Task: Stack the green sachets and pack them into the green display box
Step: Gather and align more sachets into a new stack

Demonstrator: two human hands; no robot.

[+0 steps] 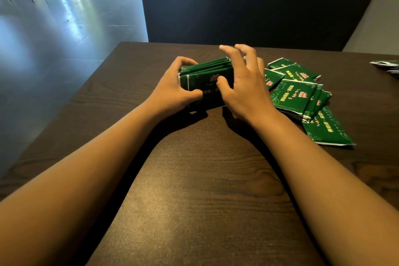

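Dark wood table [200, 179], both forearms stretched across it. Left hand [172, 88] curled round the near left end of a stack of green sachets [205, 75] standing on edge, thumb on the front face. Right hand [244, 84] at the stack's right end, fingers spread and loosely bent, blurred. Loose green sachets [302, 95] heaped just right. Pink and white print, too small to read.

A stack [205, 75] of green sachets with silver edges stands on its long edge near the middle of the worktop. More green sachets [302, 93] with pink print lie flat in a loose, overlapping pile at its 3 o'clock.
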